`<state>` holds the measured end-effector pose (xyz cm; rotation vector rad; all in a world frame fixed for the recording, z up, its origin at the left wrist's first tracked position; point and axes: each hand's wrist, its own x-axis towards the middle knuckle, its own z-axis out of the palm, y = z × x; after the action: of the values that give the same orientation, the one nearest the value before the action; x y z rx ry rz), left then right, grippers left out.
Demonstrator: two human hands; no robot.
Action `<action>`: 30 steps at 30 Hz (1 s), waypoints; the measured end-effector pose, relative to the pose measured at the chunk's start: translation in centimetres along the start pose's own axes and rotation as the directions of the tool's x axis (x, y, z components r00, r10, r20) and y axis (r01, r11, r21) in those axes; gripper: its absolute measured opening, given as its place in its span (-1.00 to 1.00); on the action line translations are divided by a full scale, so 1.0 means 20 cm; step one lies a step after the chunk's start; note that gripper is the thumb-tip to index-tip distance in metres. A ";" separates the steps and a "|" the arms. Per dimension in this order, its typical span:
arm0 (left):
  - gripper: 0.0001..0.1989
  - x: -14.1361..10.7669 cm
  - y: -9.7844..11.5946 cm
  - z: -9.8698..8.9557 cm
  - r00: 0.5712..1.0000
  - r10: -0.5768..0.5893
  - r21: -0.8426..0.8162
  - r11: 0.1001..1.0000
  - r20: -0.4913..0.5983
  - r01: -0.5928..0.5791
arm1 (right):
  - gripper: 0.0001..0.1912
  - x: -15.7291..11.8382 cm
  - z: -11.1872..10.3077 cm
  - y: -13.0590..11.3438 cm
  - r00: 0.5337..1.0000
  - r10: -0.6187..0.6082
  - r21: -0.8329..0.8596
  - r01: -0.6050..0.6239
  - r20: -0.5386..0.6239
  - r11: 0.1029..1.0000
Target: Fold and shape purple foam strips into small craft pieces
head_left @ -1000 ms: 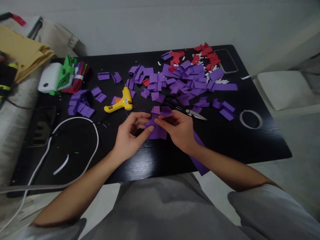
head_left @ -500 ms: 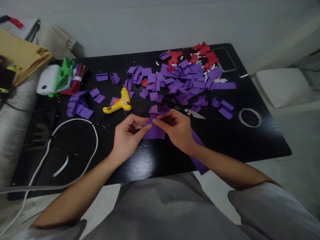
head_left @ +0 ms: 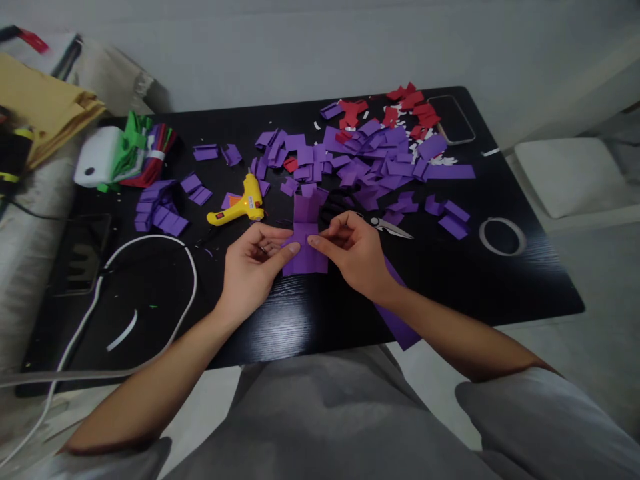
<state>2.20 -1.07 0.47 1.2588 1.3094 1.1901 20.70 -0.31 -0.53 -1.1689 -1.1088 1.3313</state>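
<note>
Between my two hands is a creased piece of purple paper (head_left: 306,257), its upper part standing out beyond my fingers. My left hand (head_left: 257,260) pinches its left side, thumb on top. On the right side, my right hand (head_left: 350,250) pinches it with thumb and forefinger. A longer purple paper strip (head_left: 397,323) lies partly under my right forearm. Just beyond my right hand are scissors (head_left: 390,228) with black handles, partly hidden by the hand. A yellow glue gun (head_left: 240,205) rests beyond my left hand.
Many folded purple pieces (head_left: 380,157) and red pieces (head_left: 420,110) cover the back of the black table (head_left: 200,340). A tape roll (head_left: 501,237) lies at the right. A white cable (head_left: 193,280) loops at the left, near a dark phone (head_left: 83,257) and bundled coloured paper (head_left: 145,157).
The purple paper's upper part has opened out flatter and now extends away from me. Both hands stay on it, having shifted only slightly.
</note>
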 end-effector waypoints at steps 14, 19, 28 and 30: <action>-0.66 0.02 -0.01 -0.01 0.978 -0.122 -0.042 0.991 0.168 0.130 | -0.54 -0.02 0.01 0.03 0.996 -0.091 -0.015 0.091 0.025 0.996; -0.67 0.01 -0.03 -0.02 0.978 -0.079 0.098 0.993 0.191 0.061 | -0.55 -0.01 0.00 0.05 0.996 -0.086 -0.072 0.088 0.036 0.994; -0.63 0.00 -0.05 -0.03 0.974 -0.093 0.138 0.988 0.207 0.065 | -0.62 0.00 -0.01 0.05 0.986 -0.069 -0.054 0.079 0.153 0.995; -0.64 0.00 -0.05 -0.03 0.973 -0.094 0.142 0.988 0.211 0.064 | -0.61 0.00 -0.01 0.05 0.984 -0.058 -0.045 0.067 0.166 0.997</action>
<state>1.54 -1.03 -0.48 1.3780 1.2807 0.8932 20.88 -0.40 -1.46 -1.0663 -1.2939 1.3771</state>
